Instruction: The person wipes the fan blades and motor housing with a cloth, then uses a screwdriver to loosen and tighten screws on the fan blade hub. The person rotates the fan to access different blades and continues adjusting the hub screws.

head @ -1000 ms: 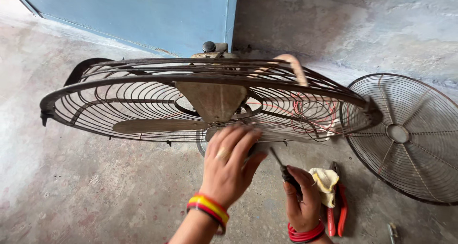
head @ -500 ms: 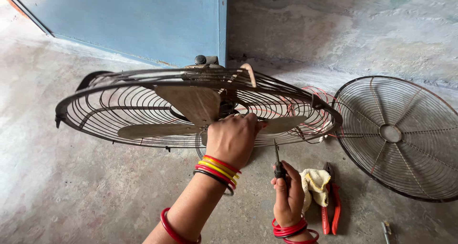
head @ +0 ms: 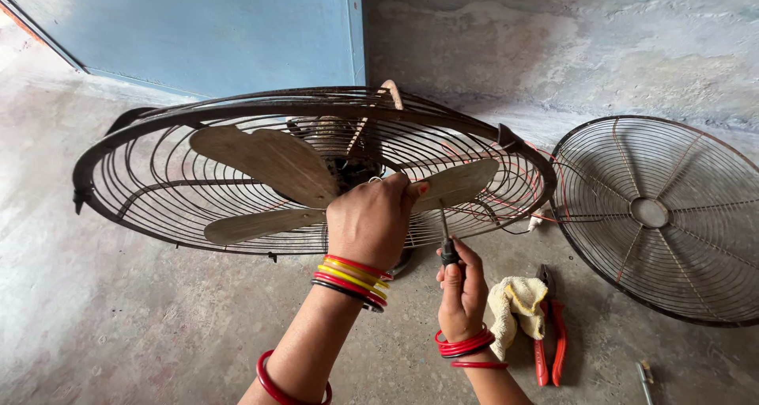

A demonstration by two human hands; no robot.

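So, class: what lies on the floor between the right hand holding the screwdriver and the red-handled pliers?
A crumpled pale yellow cloth lies between the right hand and the red-handled pliers, seen in the head view.

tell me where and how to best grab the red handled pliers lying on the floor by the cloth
Take the pliers by the two red handles, closing around both at once. They lie flat on the concrete floor with the handles pointing toward the person and the dark jaws away, beside the yellow cloth. Coming from above on the near, right side looks easiest, since the right hand holding the screwdriver is closest.
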